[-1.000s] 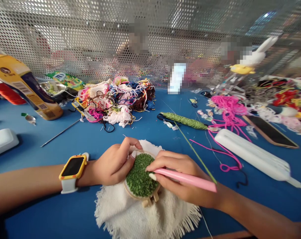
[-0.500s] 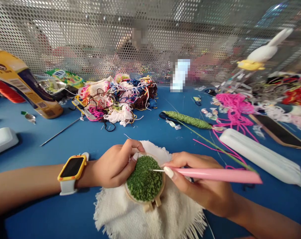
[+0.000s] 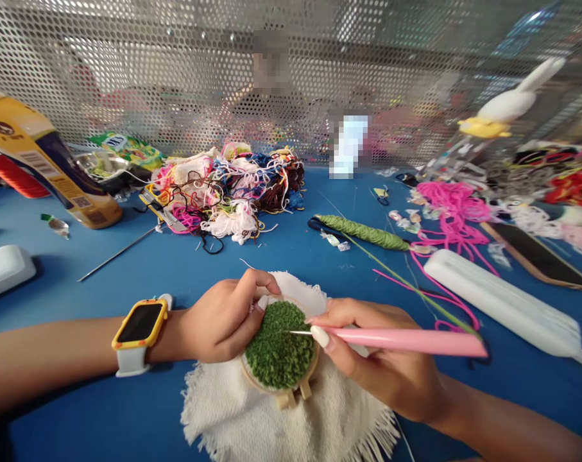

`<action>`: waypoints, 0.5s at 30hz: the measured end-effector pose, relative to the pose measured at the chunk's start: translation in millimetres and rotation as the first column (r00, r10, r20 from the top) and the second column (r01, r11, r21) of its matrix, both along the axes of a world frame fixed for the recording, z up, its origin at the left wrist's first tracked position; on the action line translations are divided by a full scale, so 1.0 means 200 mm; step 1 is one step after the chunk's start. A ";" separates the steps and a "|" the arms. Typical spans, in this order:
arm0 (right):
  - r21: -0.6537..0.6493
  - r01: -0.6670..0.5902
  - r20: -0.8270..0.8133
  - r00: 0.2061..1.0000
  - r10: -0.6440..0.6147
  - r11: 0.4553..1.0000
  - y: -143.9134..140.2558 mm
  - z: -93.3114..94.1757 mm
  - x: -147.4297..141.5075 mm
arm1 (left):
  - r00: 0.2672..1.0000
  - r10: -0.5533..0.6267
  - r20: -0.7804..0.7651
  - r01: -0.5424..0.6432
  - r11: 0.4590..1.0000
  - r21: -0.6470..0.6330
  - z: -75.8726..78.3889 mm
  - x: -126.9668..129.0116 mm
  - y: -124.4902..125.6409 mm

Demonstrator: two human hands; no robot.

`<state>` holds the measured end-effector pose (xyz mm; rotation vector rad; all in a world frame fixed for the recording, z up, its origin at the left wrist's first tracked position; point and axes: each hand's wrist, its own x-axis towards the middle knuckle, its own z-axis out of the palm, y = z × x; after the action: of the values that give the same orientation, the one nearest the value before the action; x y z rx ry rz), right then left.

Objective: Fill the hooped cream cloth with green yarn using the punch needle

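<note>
My left hand [image 3: 221, 321] clasps the small round wooden hoop [image 3: 280, 350] of green tufted cloth on the blue surface [image 3: 291, 256]; my right hand [image 3: 382, 366] pinches the pink punch needle [image 3: 406, 341], tip over the tufts.

Hoop [image 3: 278, 350] on cloth [image 3: 281, 417] at bench [image 3: 185, 269] front, thread heap [image 3: 228, 189] behind it, bottle [image 3: 45, 170] far left, phone [image 3: 536, 255] right.
</note>
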<state>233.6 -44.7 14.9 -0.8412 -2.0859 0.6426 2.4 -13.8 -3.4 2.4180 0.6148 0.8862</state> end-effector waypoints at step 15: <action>0.332 -0.133 0.207 0.976 0.066 0.934 -0.01 -0.08 -0.08 | 0.998 0.053 -0.038 -0.048 0.990 0.135 0.01 0.01 -0.01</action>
<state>217.7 -46.9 -1.1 -0.6183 -2.3392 0.2389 3.9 -16.0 -1.5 2.5568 0.6536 0.9268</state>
